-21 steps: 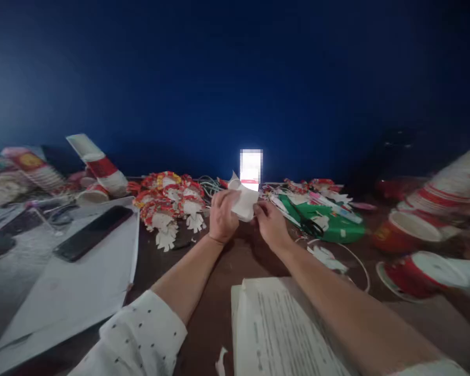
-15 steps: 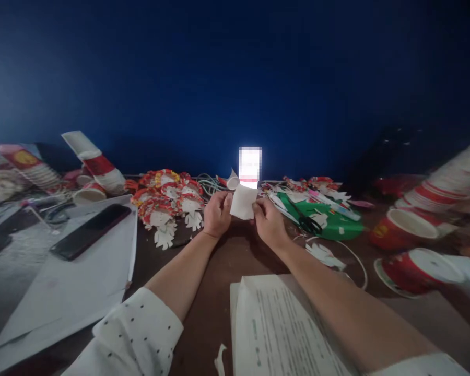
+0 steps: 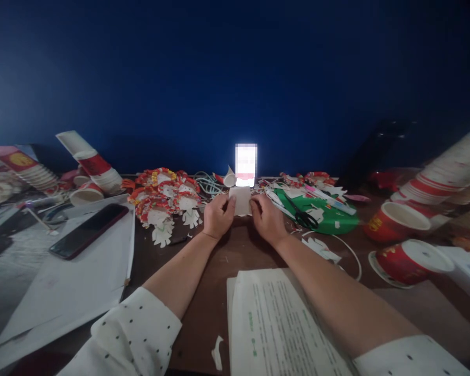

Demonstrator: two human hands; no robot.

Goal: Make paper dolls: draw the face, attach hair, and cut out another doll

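Between my hands, above the brown table, is a small white piece of paper (image 3: pixel 241 201). My left hand (image 3: pixel 218 215) pinches its left edge between thumb and fingers. At the right edge, my right hand (image 3: pixel 267 216) grips the paper the same way. Just behind it stands a bright screen (image 3: pixel 246 162), blurred out, its lower edge close to the paper's top. Left of my left hand lies a pile of red and yellow crafts with white paper cut-outs (image 3: pixel 165 201). Black-handled scissors (image 3: pixel 303 215) rest on a green sheet (image 3: pixel 337 223) to the right of my right hand.
A printed paper stack (image 3: pixel 274 318) lies between my forearms, with a paper scrap (image 3: pixel 216 353) beside it. At left, a dark phone (image 3: pixel 88 231) rests on white sheets (image 3: pixel 90 277). Red paper cups (image 3: pixel 399 222) and a leaning cup stack (image 3: pixel 434 172) stand right. A blue wall (image 3: pixel 235 78) rises behind.
The paper has turned from a slight tilt to nearly straight and sits a little higher against the screen. Both hands keep hold of it. The whole view has shifted slightly.
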